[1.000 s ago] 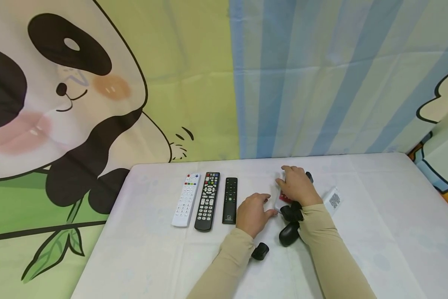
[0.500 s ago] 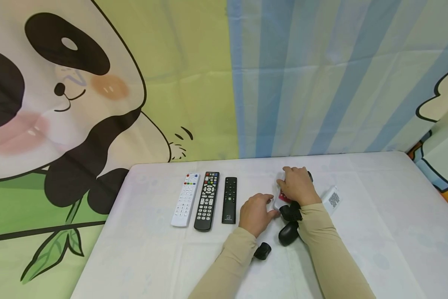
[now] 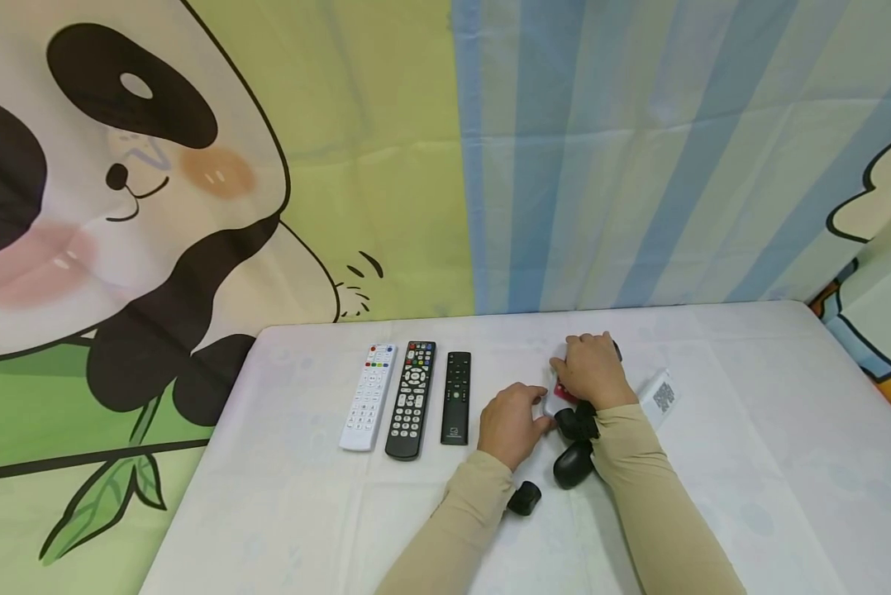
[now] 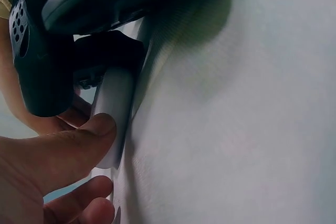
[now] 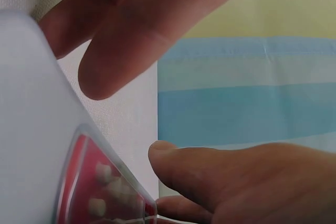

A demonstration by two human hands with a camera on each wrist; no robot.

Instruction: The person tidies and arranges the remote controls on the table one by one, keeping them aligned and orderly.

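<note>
Two hands are at a white, flat object with a red panel on the right half of the table; pale blurred marks show in the panel in the right wrist view. My right hand grips it from above at its far part, its thumb beyond the panel. From the left, my left hand touches its near left corner, the thumb against the white side. Much of the object is hidden under the right hand. A black computer mouse lies just in front.
A white remote, a black remote with coloured keys and a slimmer black remote stand in a row on the left. A white item with a QR code lies by the right sleeve. A dark thing shows behind the right hand.
My left hand has shifted slightly right, closer to the white object with the red panel. The right hand has hardly moved, and the remotes are where they were.
</note>
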